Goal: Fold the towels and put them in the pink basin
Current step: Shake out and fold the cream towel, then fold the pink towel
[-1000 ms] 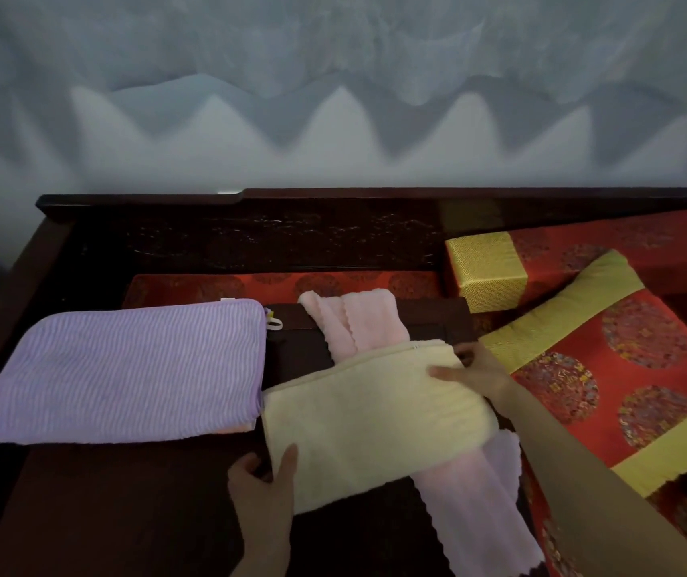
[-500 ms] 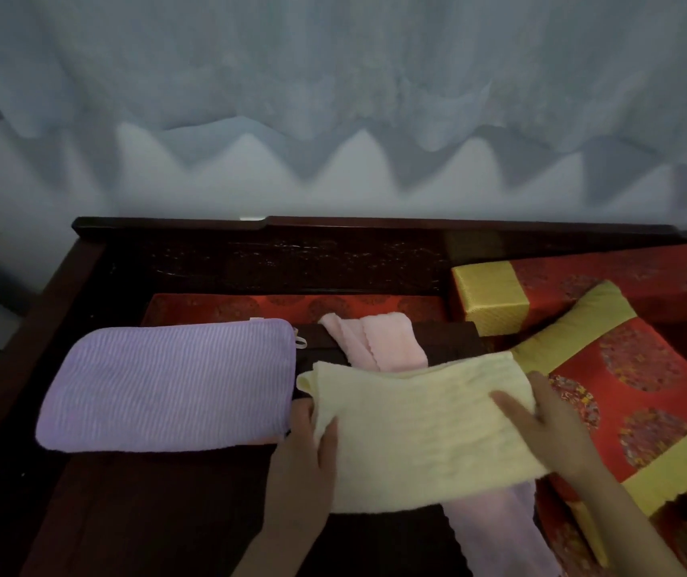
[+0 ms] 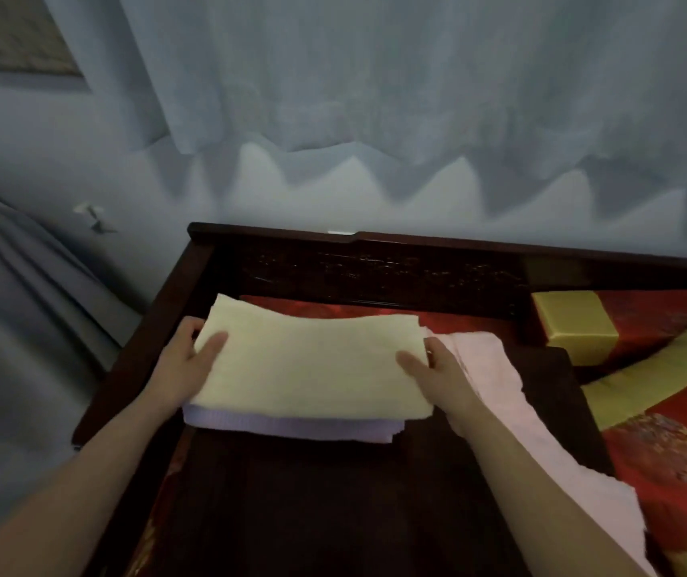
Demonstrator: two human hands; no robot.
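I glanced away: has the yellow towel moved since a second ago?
Yes. The yellow towel went left, off the pink towel, and now lies on the purple towel; left hand and right hand hold its ends.

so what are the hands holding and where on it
Both hold the folded yellow towel: the left hand grips its left end, the right hand its right end, thumbs on top, over the purple towel.

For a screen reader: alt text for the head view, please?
The left hand and right hand grip a folded yellow towel by its ends, atop a folded purple towel; a long pink towel lies to the right.
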